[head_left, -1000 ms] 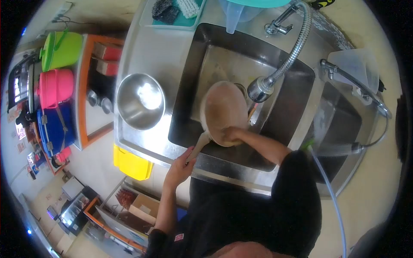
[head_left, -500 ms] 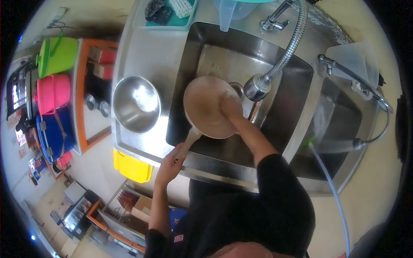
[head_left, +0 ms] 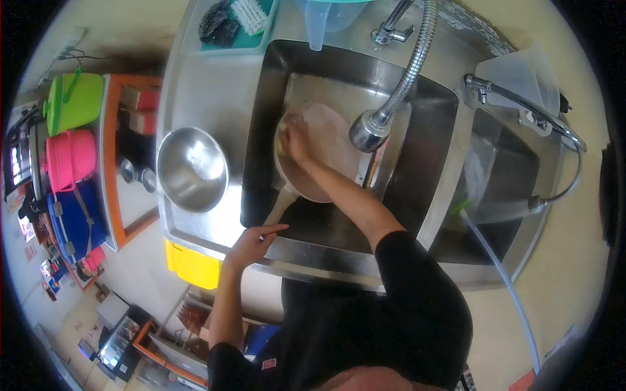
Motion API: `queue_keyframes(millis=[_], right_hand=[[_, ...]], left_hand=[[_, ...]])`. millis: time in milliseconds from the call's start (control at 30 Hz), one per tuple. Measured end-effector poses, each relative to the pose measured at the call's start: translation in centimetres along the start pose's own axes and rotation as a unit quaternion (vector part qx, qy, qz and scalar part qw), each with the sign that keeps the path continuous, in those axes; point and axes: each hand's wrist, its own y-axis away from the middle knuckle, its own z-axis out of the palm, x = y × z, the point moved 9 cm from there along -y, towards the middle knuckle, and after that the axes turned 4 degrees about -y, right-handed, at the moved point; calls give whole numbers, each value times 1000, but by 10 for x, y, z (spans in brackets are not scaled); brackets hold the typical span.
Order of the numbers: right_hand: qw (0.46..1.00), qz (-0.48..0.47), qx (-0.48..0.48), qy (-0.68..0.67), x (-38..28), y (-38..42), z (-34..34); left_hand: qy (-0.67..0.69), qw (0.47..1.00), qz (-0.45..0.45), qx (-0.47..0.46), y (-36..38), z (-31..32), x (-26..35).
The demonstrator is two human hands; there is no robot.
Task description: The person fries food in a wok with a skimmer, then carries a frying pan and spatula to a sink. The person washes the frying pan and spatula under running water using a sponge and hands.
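A light-coloured frying pan (head_left: 329,140) is tilted over the sink basin (head_left: 424,163), its pale handle pointing toward me. At the handle's end is my left hand (head_left: 248,246), closed on it with one finger stretched across. My right hand (head_left: 297,140) is inside the pan, pressed against the inner surface on the left side. Its fingers look blurred and bent, and whatever is under them cannot be made out. The faucet spray head (head_left: 370,130) hangs just right of the pan, partly covering its rim; no water stream shows.
A steel bowl (head_left: 192,169) stands on the counter left of the basin. Behind are a tray with scrubbers (head_left: 240,23) and a clear jug (head_left: 332,18). A second basin (head_left: 502,163) with a hose (head_left: 499,260) lies right. A yellow container (head_left: 192,264) is below the counter's left edge.
My right hand has swept from the pan's right side to its left side. The pan has shifted slightly, and my left hand has slid toward the handle's end. The whole view has shifted somewhat.
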Motion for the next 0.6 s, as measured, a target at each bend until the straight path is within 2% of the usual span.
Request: queue_keyframes(millis=[67,133,200,267,333,367,400,433,467,533,567,600], right_hand=[[988,-74,-16,132,4,-27,-12],[979,45,-121,158,132,-16,47],[937,67,-203,277,150,-15,1],[890,30,-274,363,151,14,-35],[839,-39,-344,419,144,66,-60],[834,-32,-365,412,140,88,-71],[836,-18,-381,395,134,107,-83],[875,117,-364,297,138,115,-104],[890,145,-339,269,142,120,-119],[915,195,-286,206,152,126,-141],[941,227,-177,179,155,125,-162],[953,256,-68,148,158,132,-183]], left_hand=[[15,999,17,25,-8,6,0],[38,998,-35,42,-6,5,2],[69,993,-81,55,-6,2,-3],[113,984,-119,65,-12,3,-15],[95,980,48,166,-29,3,-24],[88,964,130,214,-30,2,-21],[91,962,110,235,-32,0,-21],[94,959,87,254,-31,-5,-16],[95,955,65,272,-31,-12,-13],[73,977,-13,200,-42,-15,-11],[60,983,-52,166,-47,-17,-16],[-38,979,-11,201,-56,-20,-24]])
